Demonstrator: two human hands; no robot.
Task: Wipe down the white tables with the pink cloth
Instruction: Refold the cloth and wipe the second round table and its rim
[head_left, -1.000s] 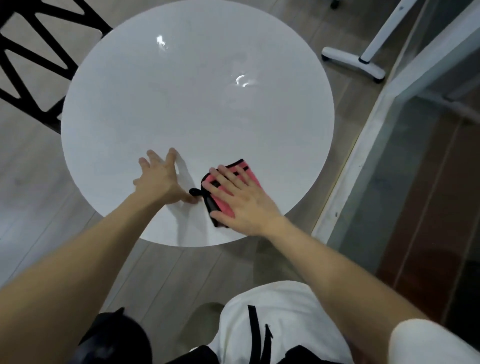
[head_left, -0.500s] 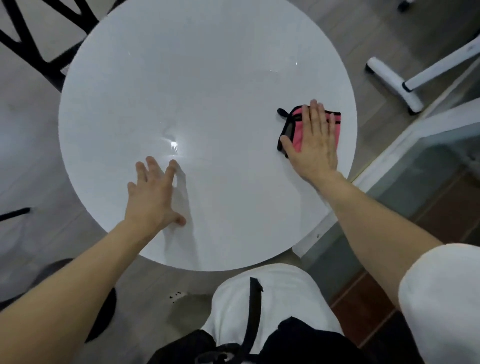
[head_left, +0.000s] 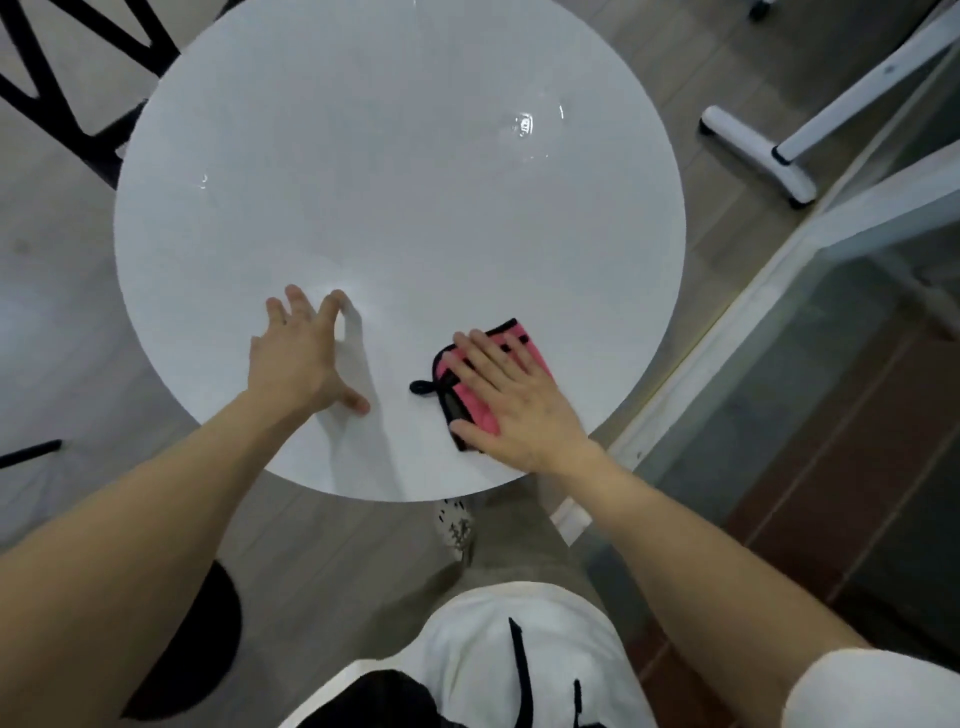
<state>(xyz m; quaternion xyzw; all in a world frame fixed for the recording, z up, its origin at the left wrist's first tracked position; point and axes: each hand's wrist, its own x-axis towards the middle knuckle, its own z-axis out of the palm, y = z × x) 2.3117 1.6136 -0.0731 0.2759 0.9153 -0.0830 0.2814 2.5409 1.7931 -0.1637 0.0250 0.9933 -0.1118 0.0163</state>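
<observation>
1. A round white table (head_left: 400, 182) fills the upper centre of the frame, standing on a grey wood floor (head_left: 332, 545).
2. The right hand (head_left: 511, 400) lies flat with its fingers straight, pressing the pink cloth (head_left: 448, 370) onto the table's lower right, near the rim.
3. The cloth is black-edged, and its loop (head_left: 421, 387) points left.
4. The left hand (head_left: 298, 358) rests open, palm down, left of the cloth and apart from it.
5. A black chair frame (head_left: 62, 78) sits upper left and a white stand base (head_left: 753, 150) upper right.
</observation>
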